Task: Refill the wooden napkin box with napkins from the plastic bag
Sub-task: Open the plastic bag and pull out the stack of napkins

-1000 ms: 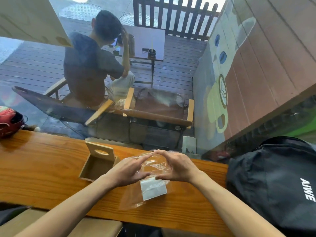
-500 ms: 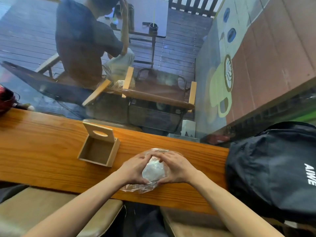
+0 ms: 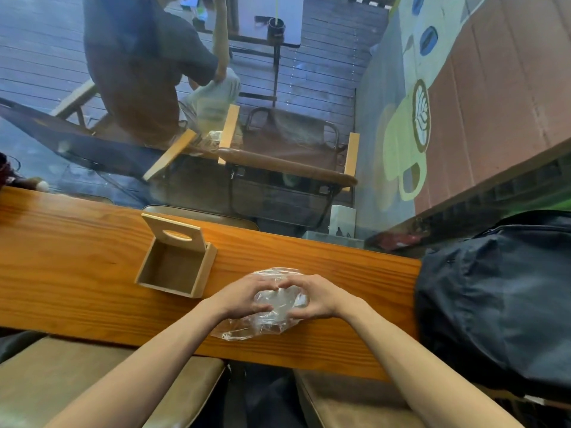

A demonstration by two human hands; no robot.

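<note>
A clear plastic bag (image 3: 262,325) lies on the wooden counter (image 3: 77,273) in front of me, crumpled, with white napkins (image 3: 279,301) showing through it between my hands. My left hand (image 3: 239,296) grips the bag's left side and my right hand (image 3: 318,296) grips its right side, fingertips nearly touching on top. The wooden napkin box (image 3: 176,270) stands open and empty to the left of my hands, its lid (image 3: 174,231) with an oval slot tilted up at the back.
A black backpack (image 3: 500,298) covers the counter's right end. Behind the counter is a window; outside it a person (image 3: 142,66) sits on a chair on decking. Tan stool seats (image 3: 61,375) are below the counter's near edge.
The bag was spread flat with both hands above it; now both hands have closed around it and bunched it up. My view has tilted downward.
</note>
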